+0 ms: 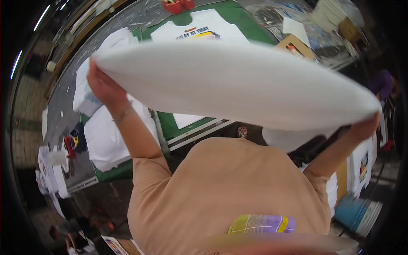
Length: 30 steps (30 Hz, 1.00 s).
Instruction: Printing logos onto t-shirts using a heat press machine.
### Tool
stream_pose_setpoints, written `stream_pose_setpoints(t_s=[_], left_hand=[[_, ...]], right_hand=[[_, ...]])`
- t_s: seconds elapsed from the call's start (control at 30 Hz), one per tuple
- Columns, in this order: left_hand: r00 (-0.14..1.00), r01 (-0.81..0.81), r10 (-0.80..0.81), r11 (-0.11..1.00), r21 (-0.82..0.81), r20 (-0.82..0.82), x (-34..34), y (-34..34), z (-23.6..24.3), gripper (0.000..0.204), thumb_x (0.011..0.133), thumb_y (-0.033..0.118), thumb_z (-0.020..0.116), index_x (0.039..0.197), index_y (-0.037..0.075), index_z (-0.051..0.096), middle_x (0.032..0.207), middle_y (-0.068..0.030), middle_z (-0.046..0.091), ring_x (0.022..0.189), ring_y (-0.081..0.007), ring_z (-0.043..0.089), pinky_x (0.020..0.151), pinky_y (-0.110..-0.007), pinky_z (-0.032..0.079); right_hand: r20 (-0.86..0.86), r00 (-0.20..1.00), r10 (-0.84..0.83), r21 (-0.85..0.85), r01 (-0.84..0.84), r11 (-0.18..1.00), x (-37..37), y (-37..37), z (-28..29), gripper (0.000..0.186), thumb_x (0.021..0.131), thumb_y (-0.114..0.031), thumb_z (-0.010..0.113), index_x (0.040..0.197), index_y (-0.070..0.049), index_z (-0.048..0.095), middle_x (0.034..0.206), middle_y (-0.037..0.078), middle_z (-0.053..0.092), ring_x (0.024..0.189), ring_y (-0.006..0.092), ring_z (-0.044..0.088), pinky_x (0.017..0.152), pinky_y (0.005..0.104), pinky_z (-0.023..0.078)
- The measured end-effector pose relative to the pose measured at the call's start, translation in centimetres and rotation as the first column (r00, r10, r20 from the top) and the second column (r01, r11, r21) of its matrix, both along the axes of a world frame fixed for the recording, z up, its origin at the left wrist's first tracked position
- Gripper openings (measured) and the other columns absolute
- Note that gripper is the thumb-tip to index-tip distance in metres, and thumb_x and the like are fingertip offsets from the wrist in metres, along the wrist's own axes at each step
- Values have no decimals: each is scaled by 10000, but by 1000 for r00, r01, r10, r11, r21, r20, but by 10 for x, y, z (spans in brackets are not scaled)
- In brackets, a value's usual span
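White cloth (238, 85) stretches taut between left hand (102, 85) and right hand (365, 127) above green table (238, 12).

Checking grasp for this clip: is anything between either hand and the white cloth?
Nothing visible. The left hand grips one end of the white cloth directly, and the right hand grips the other end, stretching it above the green table. The right hand's fingers are partly hidden by the cloth.
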<state>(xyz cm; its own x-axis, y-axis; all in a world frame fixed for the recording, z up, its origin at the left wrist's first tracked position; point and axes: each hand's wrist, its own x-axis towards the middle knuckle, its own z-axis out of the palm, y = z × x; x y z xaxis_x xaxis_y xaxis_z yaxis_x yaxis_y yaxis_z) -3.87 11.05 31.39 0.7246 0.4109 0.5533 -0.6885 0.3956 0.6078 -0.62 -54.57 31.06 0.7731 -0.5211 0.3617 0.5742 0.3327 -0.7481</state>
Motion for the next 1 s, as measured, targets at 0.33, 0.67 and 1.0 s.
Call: stream_pose_setpoints(t_s=[0.33,0.67,1.0], left_hand=[[782,-388,481,874,294,-396,122,76,8,171,910,236,591,883,69,573,828,-20,613,805,-97,585,758,-261,482],[870,-427,446,894,133,-211,213,145,34,136,937,206,535,958,80,488,967,-42,573,935,-165,574,836,-335,478],[743,-478,491,865,153,-455,143,102,-24,107,919,186,525,876,88,517,820,-20,564,759,-113,568,647,-260,480]], right_hand=[[-243,805,541,-397,-591,702,347,189,15,271,839,-295,697,993,-76,655,874,-42,637,738,20,547,631,178,410],[-9,730,684,-189,-673,715,490,287,13,183,918,-226,592,1015,-71,605,832,-29,611,719,71,555,657,220,428],[-307,770,559,-178,-624,761,429,265,-43,258,934,-280,560,1030,-41,577,911,11,610,829,110,584,730,259,480]])
